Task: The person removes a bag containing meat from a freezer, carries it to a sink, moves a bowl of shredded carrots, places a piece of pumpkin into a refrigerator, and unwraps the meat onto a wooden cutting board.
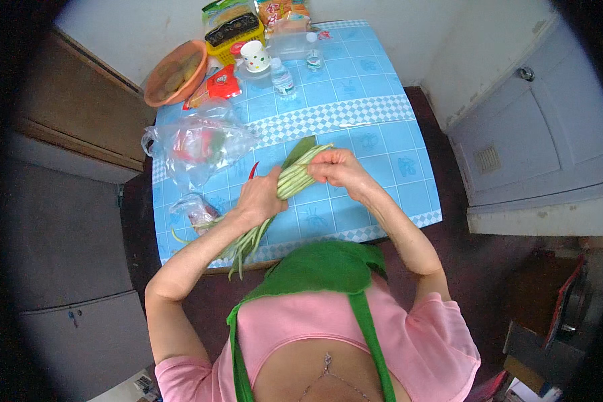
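A bundle of long green beans [297, 180] lies slantwise above the table, with my left hand [262, 197] wrapped around its middle. The loose bean ends [246, 243] trail past my left forearm over the table's near edge. My right hand [339, 171] has its thumb and fingers pinched together at the bundle's upper right side, where a thin dark band seems to cross the beans. Behind the bundle shows a flat dark green piece [303, 146], perhaps a leaf. A red chilli pepper [254, 170] pokes out just beyond my left hand.
On the blue checked tablecloth [352, 201] sit a clear plastic bag [201, 143] with red and green contents and a smaller bag [199, 213]. Farther back are an orange basin [198, 75], a dotted cup [255, 56], two bottles [282, 79] and a yellow basket [226, 51].
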Tool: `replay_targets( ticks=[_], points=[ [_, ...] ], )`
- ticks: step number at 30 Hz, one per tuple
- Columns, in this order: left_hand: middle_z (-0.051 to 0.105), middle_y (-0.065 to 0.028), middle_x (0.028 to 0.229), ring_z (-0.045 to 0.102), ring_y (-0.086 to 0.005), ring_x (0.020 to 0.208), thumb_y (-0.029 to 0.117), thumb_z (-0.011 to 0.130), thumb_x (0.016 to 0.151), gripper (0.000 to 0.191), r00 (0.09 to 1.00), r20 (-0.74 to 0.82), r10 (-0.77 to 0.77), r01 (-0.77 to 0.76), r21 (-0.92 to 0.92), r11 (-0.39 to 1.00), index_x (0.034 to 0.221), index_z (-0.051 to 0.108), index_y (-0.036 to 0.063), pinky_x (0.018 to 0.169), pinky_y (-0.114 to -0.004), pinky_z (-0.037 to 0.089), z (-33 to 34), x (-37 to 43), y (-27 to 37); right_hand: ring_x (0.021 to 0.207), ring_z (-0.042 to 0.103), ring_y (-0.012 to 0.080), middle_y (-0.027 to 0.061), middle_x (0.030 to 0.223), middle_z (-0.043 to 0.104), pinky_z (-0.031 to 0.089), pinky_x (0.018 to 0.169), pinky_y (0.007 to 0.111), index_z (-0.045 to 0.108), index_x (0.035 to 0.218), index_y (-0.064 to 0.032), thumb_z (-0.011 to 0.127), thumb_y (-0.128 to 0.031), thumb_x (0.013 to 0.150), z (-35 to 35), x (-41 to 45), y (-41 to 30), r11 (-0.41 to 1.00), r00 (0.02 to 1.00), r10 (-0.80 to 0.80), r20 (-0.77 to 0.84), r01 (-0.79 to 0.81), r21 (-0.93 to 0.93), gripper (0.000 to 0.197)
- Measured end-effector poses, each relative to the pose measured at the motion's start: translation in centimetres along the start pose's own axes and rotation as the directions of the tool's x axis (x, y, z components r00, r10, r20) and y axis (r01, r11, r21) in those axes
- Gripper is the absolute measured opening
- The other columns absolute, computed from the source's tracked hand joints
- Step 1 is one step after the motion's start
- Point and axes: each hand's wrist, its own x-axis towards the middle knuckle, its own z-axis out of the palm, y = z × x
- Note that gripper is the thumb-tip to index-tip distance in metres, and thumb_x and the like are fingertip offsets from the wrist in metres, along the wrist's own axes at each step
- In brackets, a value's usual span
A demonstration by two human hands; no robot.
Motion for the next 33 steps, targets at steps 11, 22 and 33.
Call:
replay_targets(
  ticks=[11,22,33],
  points=[
    [0.063,-0.017,0.089,0.06,-0.0319,0.086,0.019,0.071,0.055,0.051,0.988,0.156,-0.019,0.063,-0.28,0.958,0.1,0.054,0.0032,0.076,-0.037,0.047,2.8,-0.5,-2.3,0.049,0.038,0.0014,-0.0023,0.06,0.055,0.024,0.041,0.019,0.064,0.073,-0.0042,0.062,-0.01,0.076,-1.3,0.3,3.9,0.981,0.959,0.074,-0.273,-0.022,0.191,0.007],
    [0.061,-0.0057,0.087,0.057,-0.0143,0.077,0.005,0.071,0.058,0.048,0.848,0.53,-0.019,0.418,-0.646,0.638,0.104,0.057,0.0007,0.071,-0.028,0.047,4.2,-1.7,-4.8,0.055,0.045,0.0046,-0.0016,0.065,0.058,0.033,0.048,0.022,0.063,0.07,-0.007,0.064,-0.01,0.073,-9.6,1.8,10.2,0.984,0.853,0.012,-0.522,-0.102,-0.144,0.004],
    [0.06,-0.0077,0.082,0.057,-0.0156,0.073,0.008,0.069,0.062,0.041,0.813,0.58,-0.042,0.476,-0.622,0.622,0.101,0.057,0.0011,0.064,-0.03,0.049,3.0,5.6,-0.7,0.05,0.046,0.0054,0.0033,0.067,0.06,0.034,0.041,0.02,0.065,0.085,-0.002,0.061,-0.011,0.081,-11.6,-1.0,8.2,0.971,0.827,0.106,-0.551,0.033,0.237,0.011]
  ],
)
